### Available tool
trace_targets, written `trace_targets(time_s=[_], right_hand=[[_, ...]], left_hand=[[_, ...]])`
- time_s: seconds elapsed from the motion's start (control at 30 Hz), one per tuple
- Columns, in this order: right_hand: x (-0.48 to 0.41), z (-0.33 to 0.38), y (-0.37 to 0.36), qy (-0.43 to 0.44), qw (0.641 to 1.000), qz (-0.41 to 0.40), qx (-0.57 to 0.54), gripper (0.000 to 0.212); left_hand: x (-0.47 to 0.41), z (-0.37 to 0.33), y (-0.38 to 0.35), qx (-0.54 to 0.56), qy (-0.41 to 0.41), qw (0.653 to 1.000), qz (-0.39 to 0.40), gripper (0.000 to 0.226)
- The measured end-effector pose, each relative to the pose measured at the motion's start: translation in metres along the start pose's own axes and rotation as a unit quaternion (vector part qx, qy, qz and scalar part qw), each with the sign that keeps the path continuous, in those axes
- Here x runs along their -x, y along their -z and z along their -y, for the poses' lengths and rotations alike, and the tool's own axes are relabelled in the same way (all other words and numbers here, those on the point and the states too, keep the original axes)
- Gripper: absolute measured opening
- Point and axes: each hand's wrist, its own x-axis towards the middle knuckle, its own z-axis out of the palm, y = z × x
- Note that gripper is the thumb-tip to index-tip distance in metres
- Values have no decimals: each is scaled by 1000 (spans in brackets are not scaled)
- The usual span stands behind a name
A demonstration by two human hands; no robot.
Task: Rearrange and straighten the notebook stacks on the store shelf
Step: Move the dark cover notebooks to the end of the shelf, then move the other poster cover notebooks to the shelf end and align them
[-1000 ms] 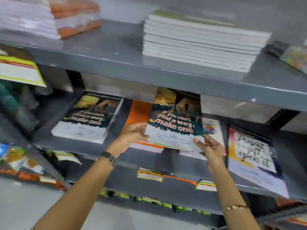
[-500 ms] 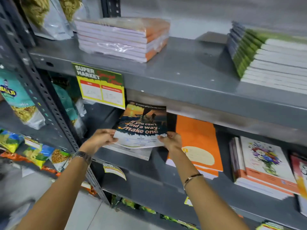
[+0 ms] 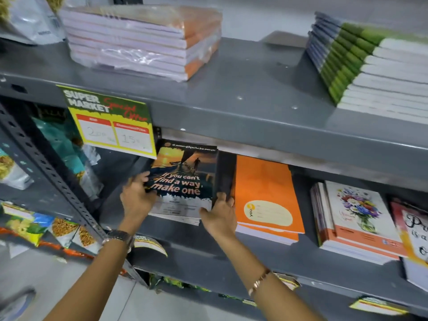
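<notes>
A stack of notebooks with a dark sunset cover reading "If you can't find a way, make one" (image 3: 183, 179) lies at the left of the middle shelf (image 3: 231, 253). My left hand (image 3: 136, 198) presses on its left edge and my right hand (image 3: 220, 216) grips its right front corner. To the right lie an orange notebook stack (image 3: 266, 195), a flower-cover stack (image 3: 356, 216) and a yellow lettered notebook (image 3: 414, 232) at the frame edge.
On the upper shelf (image 3: 243, 100) sit a plastic-wrapped orange stack (image 3: 143, 40) and a green-spined stack (image 3: 370, 66). A yellow price sign (image 3: 108, 121) hangs from the shelf lip. Snack packets (image 3: 46, 228) fill the rack at left beyond a perforated upright (image 3: 46, 172).
I carried the sunset-cover notebooks left, past the orange stack, and set them on the left stack. Both hands now sit at that stack's sides.
</notes>
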Motion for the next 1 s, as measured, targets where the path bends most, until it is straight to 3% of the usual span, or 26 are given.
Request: trace_targets(time_s=[0.1, 0.17, 0.4, 0.53, 0.63, 0.73, 0.83, 1.0], right_hand=[[19, -28, 25, 22, 999, -46, -19, 52], [26, -66, 55, -12, 994, -103, -28, 49], [74, -245, 174, -171, 936, -301, -64, 53], [88, -325, 249, -235, 900, -362, -58, 52], [84, -373, 287, -248, 897, -365, -24, 65], [68, -416, 311, -263, 906, -330, 27, 74], [60, -439, 315, -293, 919, -255, 62, 76], [62, -446, 315, -281, 922, -262, 43, 80]], left_hand=[[21, -40, -19, 26, -55, 998, -10, 43], [43, -70, -40, 71, -79, 994, 17, 40], [173, -168, -133, 168, -164, 948, 213, 29], [277, -223, -186, 205, -185, 893, 356, 31], [333, -263, -227, 172, -194, 850, 458, 35], [368, -305, -264, 113, -174, 842, 498, 47], [384, -326, -289, 43, -151, 856, 492, 60], [390, -336, -301, 22, -117, 891, 438, 66]])
